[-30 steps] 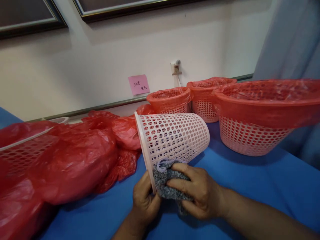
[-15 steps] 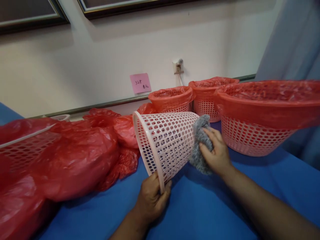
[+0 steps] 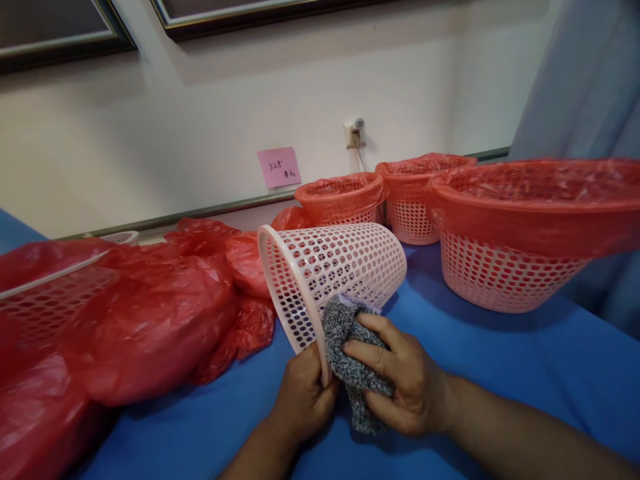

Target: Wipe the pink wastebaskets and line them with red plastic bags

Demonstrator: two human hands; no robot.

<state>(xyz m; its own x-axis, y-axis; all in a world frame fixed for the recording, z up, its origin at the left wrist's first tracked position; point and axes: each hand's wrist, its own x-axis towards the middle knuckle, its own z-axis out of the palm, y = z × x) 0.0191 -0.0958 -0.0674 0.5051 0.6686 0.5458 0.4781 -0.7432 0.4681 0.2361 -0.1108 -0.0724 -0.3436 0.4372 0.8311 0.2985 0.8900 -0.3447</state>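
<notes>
A white perforated plastic wastebasket [image 3: 345, 260] lies tilted on its side, its open mouth facing left. My left hand [image 3: 305, 393] grips the lower part of its rim, fingers wrapped over the edge. With my right hand [image 3: 400, 373] I press a grey speckled cloth [image 3: 357, 347] against the outer side of the basket, close to the rim. The cloth is bunched under my fingers and its lower end hangs down. Both hands are close together near the rim.
Several baskets lined with red bags, among them a large one [image 3: 515, 267], stand at right and back. Red plastic bags [image 3: 165, 320] heap over the left of the blue-covered table [image 3: 480, 400]. A pink note [image 3: 279, 167] and a socket [image 3: 355, 136] are on the wall.
My right hand has moved the cloth from the basket's base end toward the rim, leftward and down. The left hand keeps its hold; the basket has shifted slightly left.
</notes>
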